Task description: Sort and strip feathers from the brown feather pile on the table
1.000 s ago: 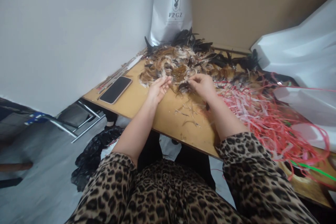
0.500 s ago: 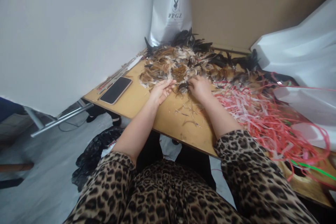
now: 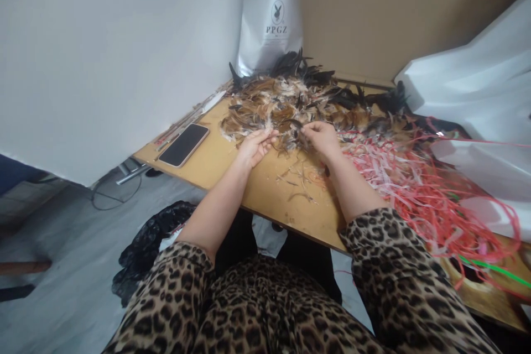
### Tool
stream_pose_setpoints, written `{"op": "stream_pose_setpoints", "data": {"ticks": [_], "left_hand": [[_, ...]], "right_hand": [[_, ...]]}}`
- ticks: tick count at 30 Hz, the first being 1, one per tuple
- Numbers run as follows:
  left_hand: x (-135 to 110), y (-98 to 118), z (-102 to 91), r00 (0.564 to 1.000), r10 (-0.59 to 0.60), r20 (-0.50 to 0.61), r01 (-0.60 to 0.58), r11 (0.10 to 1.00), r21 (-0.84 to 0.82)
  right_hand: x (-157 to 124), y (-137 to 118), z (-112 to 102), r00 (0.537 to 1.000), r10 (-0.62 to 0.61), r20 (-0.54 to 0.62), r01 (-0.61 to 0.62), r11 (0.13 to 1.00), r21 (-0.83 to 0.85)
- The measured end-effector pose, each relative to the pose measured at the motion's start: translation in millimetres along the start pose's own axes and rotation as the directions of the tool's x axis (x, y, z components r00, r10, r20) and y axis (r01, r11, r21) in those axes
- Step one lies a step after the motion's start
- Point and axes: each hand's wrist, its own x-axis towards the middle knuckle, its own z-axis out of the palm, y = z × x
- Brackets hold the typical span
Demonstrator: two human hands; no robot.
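A big heap of brown, white and black feathers (image 3: 286,99) covers the far part of the wooden table (image 3: 232,168). My left hand (image 3: 255,146) sits at the heap's near edge, its fingers pinched on the end of a dark curved feather (image 3: 292,123). My right hand (image 3: 321,137) pinches the feather's other end, so it arches between both hands just above the heap. Loose feather scraps (image 3: 296,180) lie on the wood below my hands.
A black phone (image 3: 183,144) lies at the table's left edge beside thin sticks (image 3: 188,116). A tangle of red and pink plastic strips (image 3: 418,188) fills the right side. A white PPGZ bag (image 3: 271,16) stands behind the heap. A black bag (image 3: 151,243) lies on the floor.
Both hands have closed onto a dark feather and lifted it from the heap's edge. A metal chair frame at the left has gone out of view.
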Motion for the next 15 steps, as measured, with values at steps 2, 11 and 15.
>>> {"op": "stream_pose_setpoints", "data": {"ticks": [2,11,15], "left_hand": [[0,-1,0.2,1.000,-0.010,0.010,0.010,1.000,0.003],[-7,-5,7.2,0.985,-0.123,0.119,0.116,0.991,0.065],[-9,-6,8.9,0.977,-0.142,0.160,0.132,0.989,0.070]], "right_hand": [[-1,-5,2,0.986,0.157,0.058,-0.167,0.950,0.264],[-16,-22,20,0.931,0.230,0.282,-0.355,0.745,0.565],[-22,-23,35,0.948,0.234,0.215,-0.317,0.746,0.586]]}}
